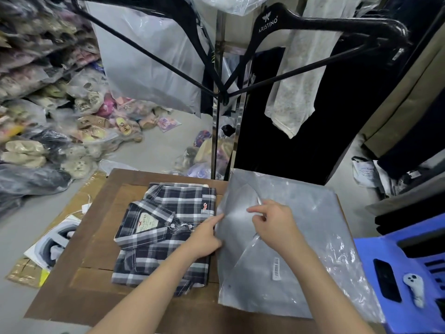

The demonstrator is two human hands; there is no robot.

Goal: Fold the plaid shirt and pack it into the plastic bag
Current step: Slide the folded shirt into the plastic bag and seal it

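Note:
A folded plaid shirt (166, 227), dark with white checks, lies collar-up on the brown wooden table (96, 249). To its right a clear plastic bag (301, 237) lies flat, its left edge raised beside the shirt. My left hand (207, 237) pinches the bag's left edge where it meets the shirt. My right hand (272, 225) rests on top of the bag with its fingers pinching the upper plastic layer.
A blue plastic stool (397, 273) at the right holds a black phone (386, 280) and a small grey controller (414, 289). Black hangers (313, 20) and hanging clothes crowd the space beyond the table. Bagged slippers (60, 121) pile on the floor at left; cardboard (26, 268) lies beside the table.

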